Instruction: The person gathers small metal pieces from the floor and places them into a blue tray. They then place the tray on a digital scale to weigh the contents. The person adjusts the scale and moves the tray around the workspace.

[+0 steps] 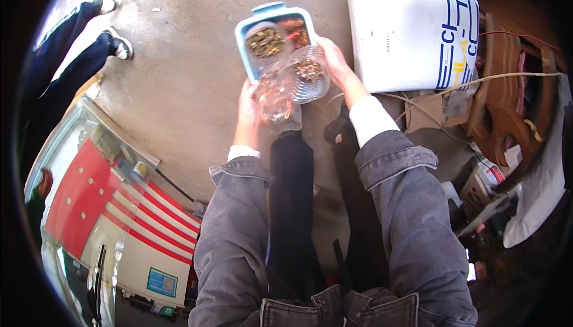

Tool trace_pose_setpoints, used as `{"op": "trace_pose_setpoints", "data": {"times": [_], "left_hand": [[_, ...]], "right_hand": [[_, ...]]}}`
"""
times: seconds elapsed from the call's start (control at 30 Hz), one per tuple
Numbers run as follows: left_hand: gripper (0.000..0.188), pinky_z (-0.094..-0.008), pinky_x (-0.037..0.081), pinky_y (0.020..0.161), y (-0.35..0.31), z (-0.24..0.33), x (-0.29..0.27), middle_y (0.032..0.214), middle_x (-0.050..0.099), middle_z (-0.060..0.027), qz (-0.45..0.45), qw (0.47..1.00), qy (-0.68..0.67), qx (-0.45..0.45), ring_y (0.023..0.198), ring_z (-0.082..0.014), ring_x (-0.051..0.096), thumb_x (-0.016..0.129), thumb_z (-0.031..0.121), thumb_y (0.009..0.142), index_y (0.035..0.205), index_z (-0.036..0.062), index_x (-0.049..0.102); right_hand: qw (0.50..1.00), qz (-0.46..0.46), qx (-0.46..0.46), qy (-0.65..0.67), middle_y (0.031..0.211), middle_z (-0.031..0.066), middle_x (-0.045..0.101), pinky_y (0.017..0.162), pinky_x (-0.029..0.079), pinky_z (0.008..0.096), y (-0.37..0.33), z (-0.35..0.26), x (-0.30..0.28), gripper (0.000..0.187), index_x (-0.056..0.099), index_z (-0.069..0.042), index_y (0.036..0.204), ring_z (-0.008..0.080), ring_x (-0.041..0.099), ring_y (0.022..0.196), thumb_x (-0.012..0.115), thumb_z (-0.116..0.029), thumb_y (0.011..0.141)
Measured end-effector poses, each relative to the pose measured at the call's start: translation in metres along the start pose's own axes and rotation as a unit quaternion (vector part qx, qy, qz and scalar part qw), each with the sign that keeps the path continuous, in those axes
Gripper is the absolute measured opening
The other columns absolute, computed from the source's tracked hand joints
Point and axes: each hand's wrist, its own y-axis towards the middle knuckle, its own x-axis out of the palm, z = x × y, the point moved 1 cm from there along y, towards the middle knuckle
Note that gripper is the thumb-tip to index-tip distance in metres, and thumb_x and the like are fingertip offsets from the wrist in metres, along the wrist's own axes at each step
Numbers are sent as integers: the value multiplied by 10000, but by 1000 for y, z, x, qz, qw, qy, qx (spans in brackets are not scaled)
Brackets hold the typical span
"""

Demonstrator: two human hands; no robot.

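Observation:
My left hand [246, 107] grips a clear plastic jar [275, 95] tilted on its side, with brownish metal bits inside. A second clear plastic jar [308, 75], also holding small brassy pieces, is held by my right hand [336, 64]. The two jars touch each other in front of me. Just beyond them on the concrete floor sits a light blue plastic tray [244, 46] with more round containers of small metal parts in it. My grey denim sleeves and dark trouser legs fill the lower middle.
A large white sack with blue stripes [406, 28] lies to the right of the tray. Wooden furniture [504, 88], cords and clutter crowd the right side. At the left stands a glass-fronted cabinet with red and white stripes [119, 207]. Another person's legs and shoes [89, 40] are at upper left.

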Motion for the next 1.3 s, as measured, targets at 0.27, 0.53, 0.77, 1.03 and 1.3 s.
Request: {"op": "trace_pose_setpoints", "data": {"times": [0.27, 0.53, 0.77, 1.03, 1.3], "left_hand": [[492, -383, 339, 1068, -16, 16, -13, 1310, 538, -77, 98, 992, -1, -78, 1241, -216, 467, 603, 247, 910, 1356, 79, 478], [296, -333, 334, 1050, -99, 61, 59, 1215, 586, -93, 260, 912, 247, 201, 1177, -190, 491, 549, 114, 924, 1192, -5, 587], [196, -298, 398, 976, -161, 42, 140, 1084, 635, -73, 155, 906, 315, 236, 1043, -149, 556, 536, 22, 919, 1092, -19, 617], [179, -303, 427, 959, -226, 36, 203, 1074, 624, -64, 8, 945, 286, 160, 1032, -155, 564, 535, 67, 939, 1085, -5, 609], [478, -384, 421, 1017, -331, 21, 301, 1362, 449, -155, -202, 912, 356, 11, 1248, -262, 473, 466, 265, 994, 1384, 3, 382]], "right_hand": [[986, 61, -116, -105, 1348, 133, 516, 1074, 339, 316, -63, -2, -8, 535, 456, 26, 1352, 216, 464, 1271, 535, -343, 972], [881, 374, -54, -285, 736, 136, 667, 707, 529, 392, -119, 65, -124, 475, 652, 50, 878, 273, 662, 722, 789, -384, 743], [845, 324, 18, -424, 828, 251, 653, 749, 493, 491, -93, 59, -113, 408, 685, 25, 827, 432, 632, 822, 585, -366, 892], [841, 286, -309, -341, 666, 203, 586, 584, 452, 476, -266, -100, -111, 202, 590, 13, 771, 405, 593, 654, 609, -175, 842], [931, 224, -264, -118, 682, 98, 625, 568, 442, 317, -503, -162, -153, 273, 635, 58, 865, 136, 567, 613, 552, -192, 938]]}}
